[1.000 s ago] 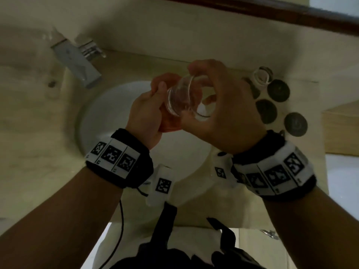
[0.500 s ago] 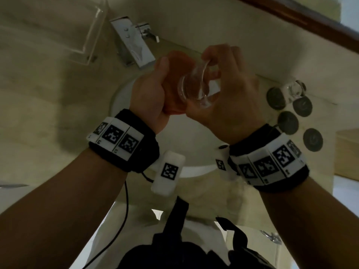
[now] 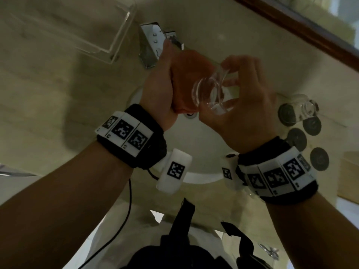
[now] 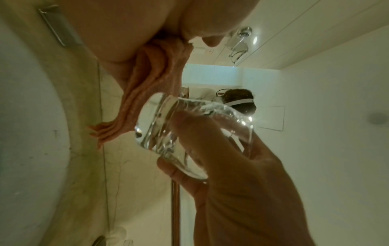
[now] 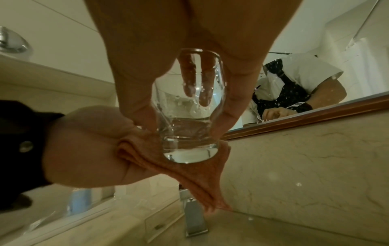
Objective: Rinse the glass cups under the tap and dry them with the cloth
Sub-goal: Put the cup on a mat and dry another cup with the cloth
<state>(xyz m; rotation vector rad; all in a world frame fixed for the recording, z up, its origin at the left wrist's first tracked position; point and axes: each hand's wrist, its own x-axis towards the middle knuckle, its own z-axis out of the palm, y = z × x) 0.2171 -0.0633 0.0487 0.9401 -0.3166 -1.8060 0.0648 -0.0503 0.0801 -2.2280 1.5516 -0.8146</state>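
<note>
- Your right hand point(image 3: 246, 113) grasps the cup point(image 3: 210, 94) with fingers point(image 5: 130, 93) and thumb round its wall, tilted, above the sink point(image 3: 194, 150).
- Your left hand point(image 3: 157, 90) clutches the bunched cloth point(image 3: 186, 78), which touches the cup's base.
- Droplets cling inside the cup.
- Tap point(image 3: 150, 43) behind your left hand; a second cup point(image 3: 303, 111) stands on the worktop point(image 3: 38, 113), right of the sink.

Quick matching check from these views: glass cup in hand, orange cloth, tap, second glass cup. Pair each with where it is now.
Things:
1. glass cup
2. orange cloth
3. tap
4. second glass cup

Places:
A. standing on the counter among dark round coasters
B. bunched in the left hand
C. mounted behind the basin
D. gripped by the right hand, tilted over the basin

Pairs: 1-D, 2-B, 3-C, 4-A
</note>
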